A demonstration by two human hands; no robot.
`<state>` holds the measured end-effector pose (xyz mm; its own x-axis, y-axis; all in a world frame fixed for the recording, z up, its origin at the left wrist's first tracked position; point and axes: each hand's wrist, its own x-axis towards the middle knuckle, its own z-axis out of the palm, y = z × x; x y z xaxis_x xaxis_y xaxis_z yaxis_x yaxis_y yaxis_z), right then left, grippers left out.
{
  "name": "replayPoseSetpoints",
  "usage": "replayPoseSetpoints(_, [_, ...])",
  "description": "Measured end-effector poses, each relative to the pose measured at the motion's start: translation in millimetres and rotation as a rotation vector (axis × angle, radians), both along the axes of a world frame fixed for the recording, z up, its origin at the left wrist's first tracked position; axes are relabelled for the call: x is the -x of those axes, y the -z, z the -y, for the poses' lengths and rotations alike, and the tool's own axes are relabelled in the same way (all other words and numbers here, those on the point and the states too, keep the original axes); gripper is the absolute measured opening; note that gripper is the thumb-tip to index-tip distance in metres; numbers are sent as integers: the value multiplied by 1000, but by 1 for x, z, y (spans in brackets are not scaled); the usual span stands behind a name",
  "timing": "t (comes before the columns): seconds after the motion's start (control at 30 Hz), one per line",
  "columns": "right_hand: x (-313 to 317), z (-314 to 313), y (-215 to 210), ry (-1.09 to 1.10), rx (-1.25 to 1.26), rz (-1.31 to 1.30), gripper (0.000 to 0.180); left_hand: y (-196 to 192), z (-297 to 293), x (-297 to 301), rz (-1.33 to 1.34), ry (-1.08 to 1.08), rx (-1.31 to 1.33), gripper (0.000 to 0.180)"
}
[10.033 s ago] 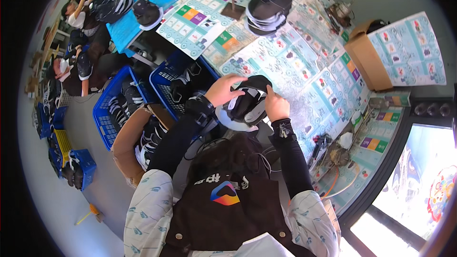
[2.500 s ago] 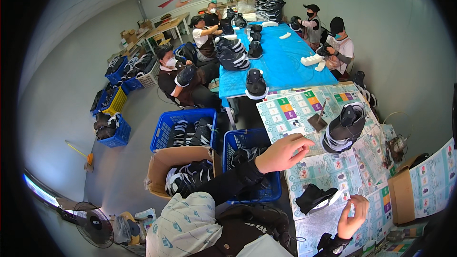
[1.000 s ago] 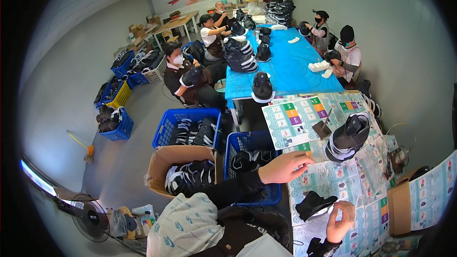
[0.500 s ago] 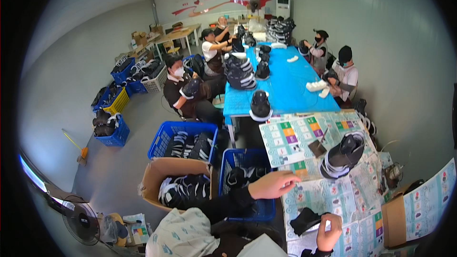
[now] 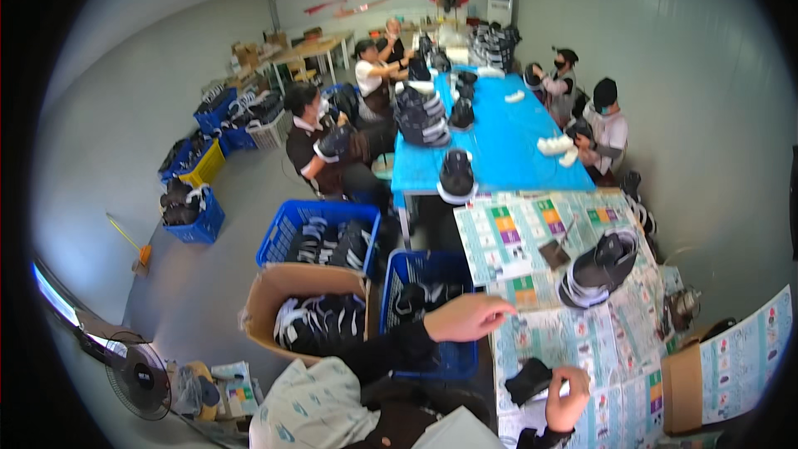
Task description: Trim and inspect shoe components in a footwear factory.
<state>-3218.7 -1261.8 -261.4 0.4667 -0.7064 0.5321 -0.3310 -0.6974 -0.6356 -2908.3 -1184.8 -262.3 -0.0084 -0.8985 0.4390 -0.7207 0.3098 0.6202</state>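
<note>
My left hand (image 5: 470, 318) reaches over the left edge of the paper-covered worktop (image 5: 544, 341), its fingers bent and closed together. Whatever its fingertips may grip is too small to see. Lower down, my right hand (image 5: 568, 399) is curled with thumb and fingers drawn together, close against a small black shoe part (image 5: 528, 380) lying on the paper. I cannot make out whether its fingers grip that part or something smaller. Farther up the worktop stands a black and white high-top shoe (image 5: 600, 268), beside a dark flat square (image 5: 554, 254), apart from both hands.
Left of the worktop are blue crates (image 5: 319, 237) and a cardboard box (image 5: 307, 276) with black and white shoe parts. A blue-covered table (image 5: 507, 137) extends beyond, with people working along both sides. A cardboard piece (image 5: 683, 391) stands at right; a fan (image 5: 140, 376) sits lower left.
The whole view has shifted slightly. Both hands keep nearly the same pose and place over the worktop. At the blue table's left, the nearest person's head has turned toward the table.
</note>
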Motion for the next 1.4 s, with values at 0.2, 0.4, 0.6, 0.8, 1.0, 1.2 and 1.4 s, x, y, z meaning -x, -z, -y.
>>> replayPoseSetpoints(0.2, [-5, -5, -6, 11, -39, -19, 5, -4, -7, 4, -31, 26, -57, 24])
replayPoseSetpoints(0.4, [-3, 2, 10, -19, -66, 5, 5, -7, -1, 9, -26, 71, -83, 24])
replayPoseSetpoints(0.6, [1, 4, 15, -30, -62, 1, 5, -2, 3, 14, -41, 93, -133, 22])
replayPoseSetpoints(0.8, [4, 4, 17, -31, -85, -3, 2, 9, 3, 15, 2, 105, -140, 20])
replayPoseSetpoints(1.0, [2, 1, 17, -16, -122, -15, 2, 8, 2, 15, 29, 105, -159, 19])
replayPoseSetpoints(1.2, [-3, 3, 18, -24, -97, -12, 2, 15, 4, 12, 39, 118, -184, 19])
replayPoseSetpoints(1.4, [2, -2, 9, -2, -92, 8, 4, 10, 8, 17, -2, 161, -135, 18])
